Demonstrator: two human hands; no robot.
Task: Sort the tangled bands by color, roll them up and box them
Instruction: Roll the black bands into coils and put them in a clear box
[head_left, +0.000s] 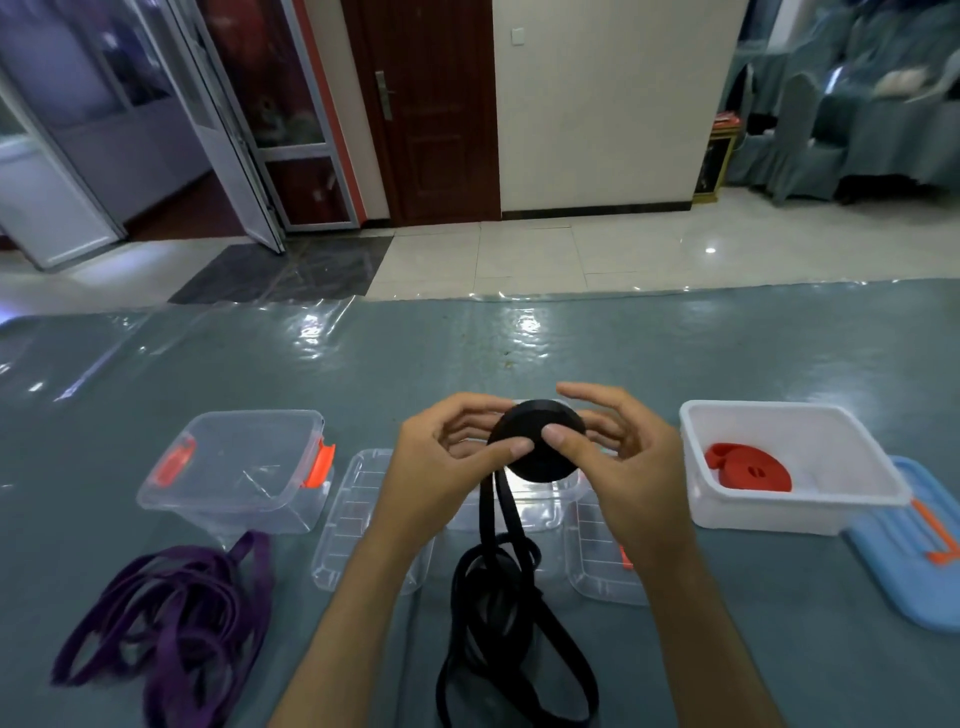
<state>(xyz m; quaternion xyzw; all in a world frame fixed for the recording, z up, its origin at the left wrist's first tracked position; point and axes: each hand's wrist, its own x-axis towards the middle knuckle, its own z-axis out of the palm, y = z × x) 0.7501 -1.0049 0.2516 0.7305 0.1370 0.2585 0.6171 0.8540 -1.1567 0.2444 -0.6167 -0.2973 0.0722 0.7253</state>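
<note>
Illumination is moderate and cool, with overhead sources producing bright specular glare on the glossy film covering the desk (779, 353) and a small hot spot on the tiled floor (709, 250). Shadows beneath objects are soft and faint. Wide-angle distortion bows straight lines toward the edges, and the background is softer than the centre.

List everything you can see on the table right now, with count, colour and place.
black band: 1, black, part-rolled between the hands, tail piled at near centre
purple band: 1 loose pile, purple, near left
red band: 1 roll, red, inside white box
white box: 1, white, right
clear boxes: 2, left and centre behind hands
clear lids: 2, flanking centre box
blue lid: 1, far right
left hand, right hand: pinching the black roll
</note>
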